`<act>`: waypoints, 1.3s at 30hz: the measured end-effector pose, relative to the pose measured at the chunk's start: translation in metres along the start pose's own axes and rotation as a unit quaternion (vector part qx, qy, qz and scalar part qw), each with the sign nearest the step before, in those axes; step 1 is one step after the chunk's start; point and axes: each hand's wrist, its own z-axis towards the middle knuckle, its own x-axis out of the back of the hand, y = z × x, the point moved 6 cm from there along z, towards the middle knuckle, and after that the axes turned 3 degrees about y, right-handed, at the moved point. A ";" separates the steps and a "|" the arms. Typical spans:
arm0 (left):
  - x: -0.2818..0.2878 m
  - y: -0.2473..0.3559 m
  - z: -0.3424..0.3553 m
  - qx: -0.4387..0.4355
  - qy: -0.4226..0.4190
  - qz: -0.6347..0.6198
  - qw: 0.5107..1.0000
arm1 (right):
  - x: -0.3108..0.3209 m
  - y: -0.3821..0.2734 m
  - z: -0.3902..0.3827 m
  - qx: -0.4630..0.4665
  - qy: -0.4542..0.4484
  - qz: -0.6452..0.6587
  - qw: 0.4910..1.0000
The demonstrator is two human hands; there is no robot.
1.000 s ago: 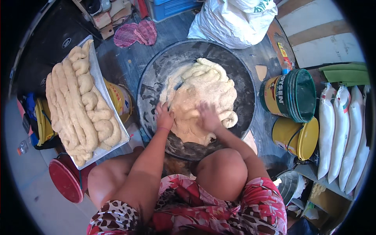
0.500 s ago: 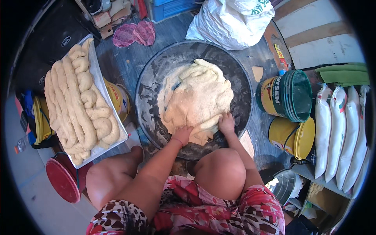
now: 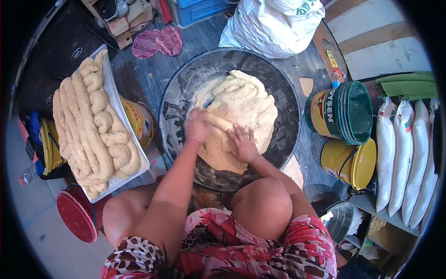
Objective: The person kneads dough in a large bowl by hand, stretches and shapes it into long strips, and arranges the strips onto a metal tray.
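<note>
Two hands work a big mass of pale dough lying in a wide, dark, flour-dusted pan on the floor, seen from the head camera. The dough fills the middle of the pan and reaches toward its far rim. The left hand is curled into a loose fist and presses on the dough's left edge; whether it grips a fold of dough is hard to tell. The right hand lies flat with fingers spread on the near part of the dough. Just off the pan's left rim, a tray heaped with twisted dough ropes rests on a yellow bucket. By the pan's far rim sits a white sack. Off its right rim stand a stack of green buckets and another yellow pail.
</note>
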 end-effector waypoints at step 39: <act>0.007 0.158 -0.072 -0.012 -0.285 -0.306 0.908 | 0.152 -0.032 -0.043 0.064 0.066 0.532 0.842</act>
